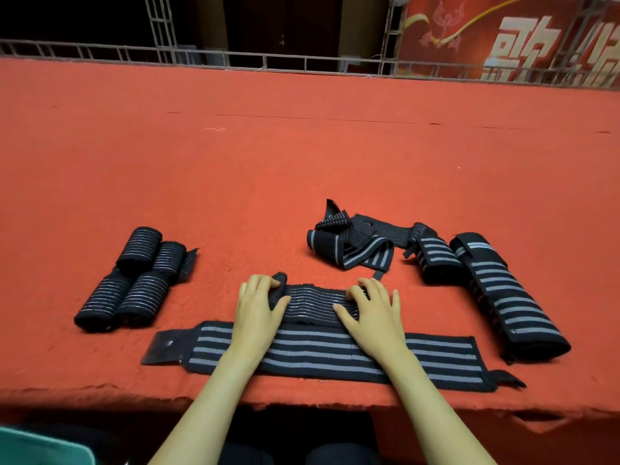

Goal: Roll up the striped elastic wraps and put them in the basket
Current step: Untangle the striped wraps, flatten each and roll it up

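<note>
I have both hands on the roll (317, 302), a thin-striped wrap. My left hand (260, 307) curls its fingers over the left end, thumb on the near side. My right hand (372, 313) grips the other end, fingertips bent on top. The roll lies between my hands, touching the flat wrap (318, 354) stretched under my wrists. Four done rolls (134, 283) sit well left of my left hand. A loose pile (349, 243) lies just beyond my right hand, with a long wrap (503, 297) further right. Everything rests on the red worktop (302, 146). I see no basket, and I cannot tell how much is left to wind.

My worry is spring-back: the elastic will likely uncoil if either hand eases off. Uneven pressure could skew the roll into a cone. The flat wrap lies close to the worktop's near edge, so my wrists could drag it off. The fuzzy surface may also snag a fastening patch.
</note>
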A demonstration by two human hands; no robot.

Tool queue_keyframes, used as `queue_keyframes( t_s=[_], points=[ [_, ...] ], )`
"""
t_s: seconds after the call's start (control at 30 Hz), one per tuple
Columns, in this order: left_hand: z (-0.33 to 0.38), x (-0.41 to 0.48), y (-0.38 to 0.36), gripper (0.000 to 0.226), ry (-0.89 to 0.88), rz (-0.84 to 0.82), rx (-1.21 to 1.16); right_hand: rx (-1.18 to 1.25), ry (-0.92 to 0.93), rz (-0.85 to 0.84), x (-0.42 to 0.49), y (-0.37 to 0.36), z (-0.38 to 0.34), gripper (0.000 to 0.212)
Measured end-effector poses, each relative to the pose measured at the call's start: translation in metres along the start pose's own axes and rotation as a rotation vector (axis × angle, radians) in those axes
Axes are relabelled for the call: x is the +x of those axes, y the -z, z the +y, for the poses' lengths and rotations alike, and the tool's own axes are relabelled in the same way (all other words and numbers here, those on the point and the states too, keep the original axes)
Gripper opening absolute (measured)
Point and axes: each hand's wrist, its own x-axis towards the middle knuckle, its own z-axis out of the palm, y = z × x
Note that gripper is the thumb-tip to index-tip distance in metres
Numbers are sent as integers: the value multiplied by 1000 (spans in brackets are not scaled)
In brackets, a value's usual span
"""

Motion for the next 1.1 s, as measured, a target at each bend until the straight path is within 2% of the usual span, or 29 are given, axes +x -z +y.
queue_keyframes(
  t_s=[0.13, 0.23, 0.4, 0.53, 0.63, 0.73, 0.93, 1.1],
  points=[
    [3, -6, 0, 25, -69, -99, -51, -1, -22, 31, 0, -3, 1, 31],
    [8, -4, 1, 28, -40, -168, -125, 27, -63, 67, 1, -3, 2, 32],
    [1, 6, 11, 30, 89, -269, -253, 187, -285, 230, 1, 5, 6, 59],
    [7, 9, 9, 35, 242, -248, -303, 183, -420, 147, 4, 13, 22, 71],
    [9, 11, 9, 43, 367, -283, -328, 322, -408, 122, 5, 18, 34, 51],
    [9, 12, 10, 44, 417, -292, -297, 449, -347, 161, 1, 19, 37, 30],
    [16, 8, 4, 35, 367, -239, -203, 565, -403, 254, 3, 20, 38, 10],
    [22, 6, -4, 38, 313, -190, -136, 604, -468, 292, 6, 20, 41, 16]
  ],
)
